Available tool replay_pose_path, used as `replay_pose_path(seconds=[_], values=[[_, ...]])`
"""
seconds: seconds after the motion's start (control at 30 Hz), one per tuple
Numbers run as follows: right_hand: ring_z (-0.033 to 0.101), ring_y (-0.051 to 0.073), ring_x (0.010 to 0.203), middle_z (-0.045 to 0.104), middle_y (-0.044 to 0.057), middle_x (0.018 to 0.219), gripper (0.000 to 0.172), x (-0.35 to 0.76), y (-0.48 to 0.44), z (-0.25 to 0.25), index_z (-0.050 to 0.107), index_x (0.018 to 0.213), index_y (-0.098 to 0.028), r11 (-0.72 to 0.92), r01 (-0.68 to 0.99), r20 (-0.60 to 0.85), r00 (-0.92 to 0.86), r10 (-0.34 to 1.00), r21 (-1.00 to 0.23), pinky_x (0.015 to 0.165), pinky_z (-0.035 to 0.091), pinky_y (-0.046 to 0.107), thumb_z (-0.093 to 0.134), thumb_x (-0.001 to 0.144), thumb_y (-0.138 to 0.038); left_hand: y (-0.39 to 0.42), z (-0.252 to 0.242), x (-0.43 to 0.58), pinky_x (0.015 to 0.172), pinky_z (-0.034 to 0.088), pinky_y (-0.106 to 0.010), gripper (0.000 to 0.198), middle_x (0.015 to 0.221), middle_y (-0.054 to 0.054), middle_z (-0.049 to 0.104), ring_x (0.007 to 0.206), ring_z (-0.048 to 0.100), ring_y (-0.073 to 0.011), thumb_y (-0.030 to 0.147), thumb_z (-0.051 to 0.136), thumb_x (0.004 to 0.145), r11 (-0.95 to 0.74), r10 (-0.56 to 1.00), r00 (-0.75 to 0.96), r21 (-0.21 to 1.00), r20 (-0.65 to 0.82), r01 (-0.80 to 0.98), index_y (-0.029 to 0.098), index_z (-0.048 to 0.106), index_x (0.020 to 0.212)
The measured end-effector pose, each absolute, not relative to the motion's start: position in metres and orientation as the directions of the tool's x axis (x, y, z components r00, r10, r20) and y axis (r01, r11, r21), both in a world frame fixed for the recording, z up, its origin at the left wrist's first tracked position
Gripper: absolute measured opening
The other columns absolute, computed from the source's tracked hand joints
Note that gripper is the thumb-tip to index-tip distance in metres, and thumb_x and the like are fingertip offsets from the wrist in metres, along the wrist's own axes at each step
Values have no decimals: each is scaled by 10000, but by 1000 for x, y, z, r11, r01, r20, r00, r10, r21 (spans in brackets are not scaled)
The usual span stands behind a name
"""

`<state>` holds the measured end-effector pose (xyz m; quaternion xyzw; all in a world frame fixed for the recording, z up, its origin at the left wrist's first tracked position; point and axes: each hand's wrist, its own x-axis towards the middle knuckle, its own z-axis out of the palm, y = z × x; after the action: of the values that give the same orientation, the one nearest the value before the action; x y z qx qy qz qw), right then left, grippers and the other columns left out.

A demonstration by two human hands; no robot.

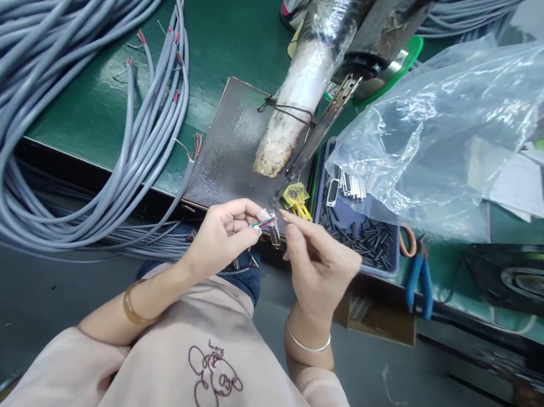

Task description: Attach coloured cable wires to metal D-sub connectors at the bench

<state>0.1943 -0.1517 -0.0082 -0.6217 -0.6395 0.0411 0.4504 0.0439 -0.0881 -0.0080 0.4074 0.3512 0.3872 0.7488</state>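
My left hand (224,234) is closed in a pinch on thin coloured wires (260,223) at the end of a grey cable. My right hand (318,263) is closed too, its fingertips gripping a small metal connector (273,230) that the wires meet. Both hands are held together just off the front edge of the green bench (223,21), below a dark metal plate (231,143). A wrapped soldering tool (303,90) on a stand points down toward the connector.
A big coil of grey cables (48,110) fills the left of the bench. A blue tray (360,233) of small dark sleeves and connectors sits right, under a clear plastic bag (443,127). Blue-handled cutters (418,275) lie beside it.
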Motion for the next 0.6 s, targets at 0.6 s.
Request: replay_pose_path(seconds=[0.6], values=[[720,107,570,766,-26,838,104,186,-163,-29,649,1008,-211,303,653,654,397,644,-694,484,564,210,659,934,-139,-90,-15,39,423,307,-147,224,620,56,581,447,399,-17,213,796,726,357,896,395,860,-204,-364,162,588,795]])
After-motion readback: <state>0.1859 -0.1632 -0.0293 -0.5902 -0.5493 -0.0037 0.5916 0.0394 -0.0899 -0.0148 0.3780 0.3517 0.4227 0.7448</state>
